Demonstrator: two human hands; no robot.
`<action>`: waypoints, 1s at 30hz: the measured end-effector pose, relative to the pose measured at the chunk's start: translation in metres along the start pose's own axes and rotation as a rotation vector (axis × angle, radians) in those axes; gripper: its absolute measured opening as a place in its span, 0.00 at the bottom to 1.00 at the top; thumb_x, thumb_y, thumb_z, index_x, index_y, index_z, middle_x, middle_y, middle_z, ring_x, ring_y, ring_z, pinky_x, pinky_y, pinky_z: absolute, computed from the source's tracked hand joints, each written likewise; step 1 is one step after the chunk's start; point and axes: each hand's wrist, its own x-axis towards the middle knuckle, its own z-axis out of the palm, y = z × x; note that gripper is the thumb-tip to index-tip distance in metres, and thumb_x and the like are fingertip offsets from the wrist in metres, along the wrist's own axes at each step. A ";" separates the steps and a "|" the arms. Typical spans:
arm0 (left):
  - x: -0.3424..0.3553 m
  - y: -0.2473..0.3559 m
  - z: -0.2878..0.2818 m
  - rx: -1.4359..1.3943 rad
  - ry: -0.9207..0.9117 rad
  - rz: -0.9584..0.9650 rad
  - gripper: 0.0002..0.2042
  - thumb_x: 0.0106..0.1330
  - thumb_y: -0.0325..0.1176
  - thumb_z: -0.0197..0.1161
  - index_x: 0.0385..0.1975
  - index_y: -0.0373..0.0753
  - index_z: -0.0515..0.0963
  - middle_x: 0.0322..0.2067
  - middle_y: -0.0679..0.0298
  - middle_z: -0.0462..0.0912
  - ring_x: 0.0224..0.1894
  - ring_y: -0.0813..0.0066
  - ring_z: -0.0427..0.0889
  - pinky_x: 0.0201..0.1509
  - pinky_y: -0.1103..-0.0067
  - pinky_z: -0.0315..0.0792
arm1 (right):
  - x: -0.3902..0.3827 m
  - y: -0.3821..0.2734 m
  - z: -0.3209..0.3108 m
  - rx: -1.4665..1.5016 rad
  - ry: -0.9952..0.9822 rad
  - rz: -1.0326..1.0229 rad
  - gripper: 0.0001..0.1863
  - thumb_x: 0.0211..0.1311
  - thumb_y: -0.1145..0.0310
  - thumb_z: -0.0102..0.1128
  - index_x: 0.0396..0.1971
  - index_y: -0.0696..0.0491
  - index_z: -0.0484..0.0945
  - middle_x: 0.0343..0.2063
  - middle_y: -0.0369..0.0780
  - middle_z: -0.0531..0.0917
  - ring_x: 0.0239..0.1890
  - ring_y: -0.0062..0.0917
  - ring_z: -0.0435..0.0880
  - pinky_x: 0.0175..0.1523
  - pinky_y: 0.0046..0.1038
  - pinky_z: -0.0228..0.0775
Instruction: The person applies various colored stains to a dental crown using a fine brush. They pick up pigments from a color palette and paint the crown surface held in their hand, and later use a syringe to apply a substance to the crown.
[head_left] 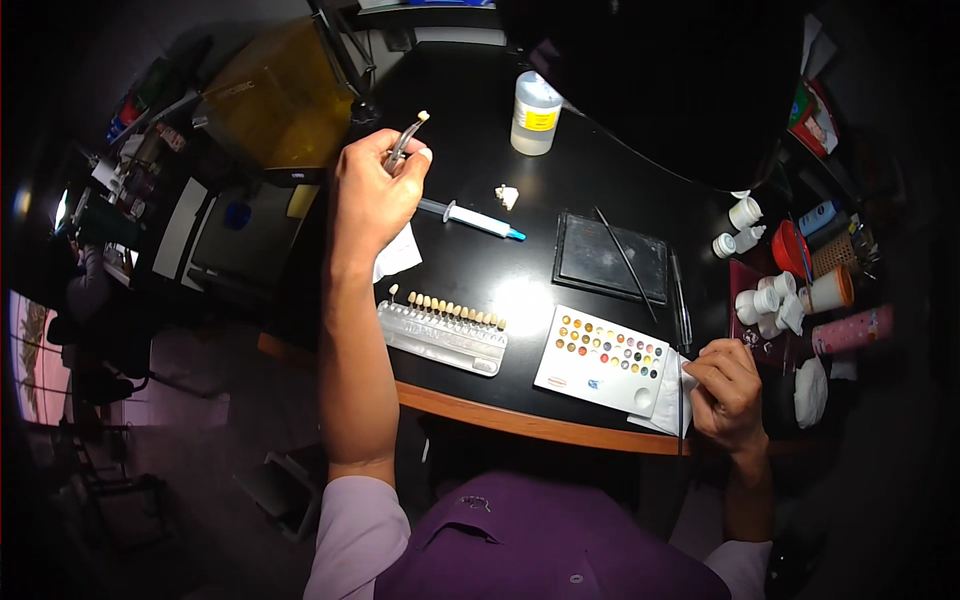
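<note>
My left hand [378, 195] is raised over the desk's left side, shut on metal tweezers [400, 148] that grip a small cream tooth-like piece [424, 115]. My right hand [725, 395] is closed on a thin dark brush [680, 420], beside a white tissue [660, 420] and a palette of colored paints [600, 355]. Below my raised hand lies a shade guide [440, 340] with a row of tooth samples. A syringe [478, 220] with a blue tip and a small white tooth model [506, 197] lie mid-desk.
A liquid bottle [535, 120] stands at the back. A dark slab [610, 255] with brushes lies right of centre; several jars [760, 305] and a red bowl [788, 243] crowd the right. A yellow-covered box [270, 100] stands back left, and a black overhead fixture [660, 80] hangs above.
</note>
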 end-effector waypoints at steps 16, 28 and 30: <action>-0.006 0.006 0.028 -0.081 0.168 0.118 0.08 0.64 0.31 0.73 0.26 0.35 0.82 0.17 0.62 0.79 0.19 0.74 0.80 0.27 0.74 0.71 | 0.227 -0.052 0.155 -0.156 -0.120 -0.062 0.10 0.59 0.70 0.68 0.37 0.59 0.81 0.35 0.49 0.87 0.39 0.46 0.88 0.43 0.43 0.85; -0.015 0.021 0.033 -0.343 -0.090 0.004 0.12 0.58 0.34 0.75 0.21 0.33 0.82 0.18 0.65 0.84 0.23 0.84 0.80 0.31 0.76 0.75 | 0.188 -0.029 0.084 1.239 0.025 0.633 0.12 0.65 0.77 0.70 0.47 0.57 0.82 0.38 0.38 0.87 0.39 0.23 0.89 0.43 0.28 0.89; -0.019 0.021 0.045 -0.431 -0.191 0.021 0.11 0.58 0.35 0.75 0.22 0.34 0.85 0.17 0.64 0.83 0.23 0.83 0.80 0.32 0.76 0.75 | 0.179 -0.018 0.085 1.432 0.141 0.571 0.07 0.69 0.78 0.69 0.44 0.56 0.81 0.41 0.38 0.86 0.45 0.24 0.88 0.54 0.30 0.87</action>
